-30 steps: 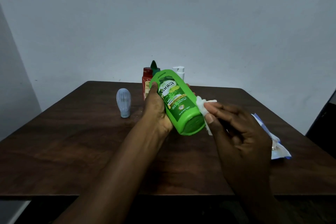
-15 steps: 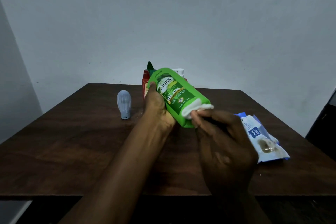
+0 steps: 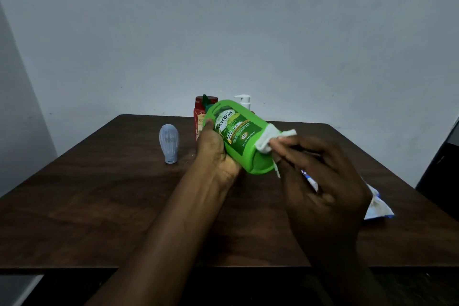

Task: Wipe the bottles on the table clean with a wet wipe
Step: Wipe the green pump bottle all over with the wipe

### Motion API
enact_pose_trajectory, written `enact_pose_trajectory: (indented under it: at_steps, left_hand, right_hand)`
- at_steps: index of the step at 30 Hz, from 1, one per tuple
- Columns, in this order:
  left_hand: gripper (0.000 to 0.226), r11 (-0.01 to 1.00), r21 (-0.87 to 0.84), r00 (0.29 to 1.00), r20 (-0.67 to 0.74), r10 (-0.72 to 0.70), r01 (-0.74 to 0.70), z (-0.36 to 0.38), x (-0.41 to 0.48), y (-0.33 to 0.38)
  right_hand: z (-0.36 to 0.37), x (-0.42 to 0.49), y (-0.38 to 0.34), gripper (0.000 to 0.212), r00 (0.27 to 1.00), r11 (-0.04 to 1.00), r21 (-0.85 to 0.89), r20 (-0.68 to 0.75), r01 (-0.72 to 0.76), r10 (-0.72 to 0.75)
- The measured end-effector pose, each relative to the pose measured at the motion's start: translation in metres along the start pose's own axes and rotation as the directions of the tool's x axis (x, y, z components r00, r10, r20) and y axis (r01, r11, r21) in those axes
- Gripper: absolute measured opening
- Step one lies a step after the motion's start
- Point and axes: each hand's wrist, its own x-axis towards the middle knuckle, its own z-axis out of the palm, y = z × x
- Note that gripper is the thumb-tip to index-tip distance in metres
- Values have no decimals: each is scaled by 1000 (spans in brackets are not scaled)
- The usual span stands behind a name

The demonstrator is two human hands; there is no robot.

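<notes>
Counter (image 3: 99, 206) beneath; left grip (image 3: 216, 154) wraps green bottle (image 3: 239, 135), right grip (image 3: 323, 181) pinches wet wipe (image 3: 267, 140) against it; wiping step, turning bottle seems next.

The dark wooden table (image 3: 99, 206) bears a pale blue bottle (image 3: 169, 143) at left, a red bottle (image 3: 198, 118) and white pump bottle (image 3: 244, 100) near its far edge, and a wet-wipe pack (image 3: 377, 208) at right.

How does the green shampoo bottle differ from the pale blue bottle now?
The bright green plastic shampoo bottle is held tilted in the left hand; the pale blue ribbed bottle stands on the dark wooden table. The green one has a white wet wipe pressed on it; the blue one is untouched. Both are rounded.
</notes>
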Motion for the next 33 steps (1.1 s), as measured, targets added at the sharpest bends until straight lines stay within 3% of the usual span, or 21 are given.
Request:
enact_pose_trajectory:
  at_steps: [2, 6, 12, 23, 30, 33]
  left_hand:
    - [56, 1000, -6, 1000, 17, 4, -4, 0, 1, 2]
    - [61, 1000, -14, 999, 28, 15, -15, 2, -4, 2]
    - [60, 1000, 5, 1000, 17, 22, -22, 2, -2, 4]
    - [52, 999, 25, 1000, -9, 22, -22, -5, 1, 3]
    - [58, 999, -16, 999, 27, 33, -33, -6, -1, 1]
    - [58, 999, -38, 999, 40, 29, -27, -7, -1, 1]
  right_hand:
    - [-10, 29, 3, 18, 987, 987, 83, -68, -139, 145]
    - [-10, 21, -1, 16, 979, 982, 71, -93, -176, 182]
    - [-3, -3, -3, 19, 998, 998, 24, 22, -63, 62]
    - [-3, -8, 1, 28, 998, 1000, 10, 62, 25, -26]
    - [-8, 13, 7, 19, 995, 995, 20, -4, -96, 96]
    - [-7, 25, 5, 19, 963, 951, 156, 4, -266, 268]
